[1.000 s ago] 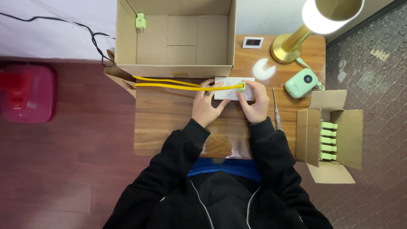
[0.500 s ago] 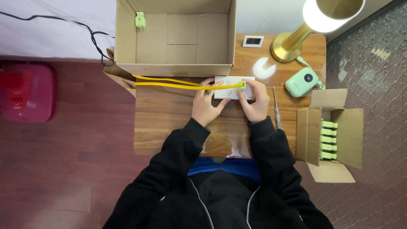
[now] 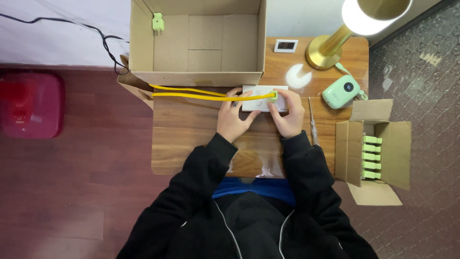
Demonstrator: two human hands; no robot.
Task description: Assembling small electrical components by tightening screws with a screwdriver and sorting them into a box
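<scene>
Wooden table (image 3: 191, 139), seemingly reddish floor (image 3: 72, 192)

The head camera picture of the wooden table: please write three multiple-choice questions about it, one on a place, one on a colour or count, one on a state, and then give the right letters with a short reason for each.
1. Where is the small carton of green parts?
A. inside the large box
B. to the person's right, beside the table
C. under the lamp

2. What colour are the cables running to the white plate?
A. yellow
B. blue
C. black

3. What state is the gold lamp in?
A. switched off
C. lying on its side
B. lit

Answers: 1 B, the carton sits off the right edge of the table. 2 A, both cables are yellow, between the left hand and the large box. 3 B, its head glows bright while the right hand works nearby.
</scene>
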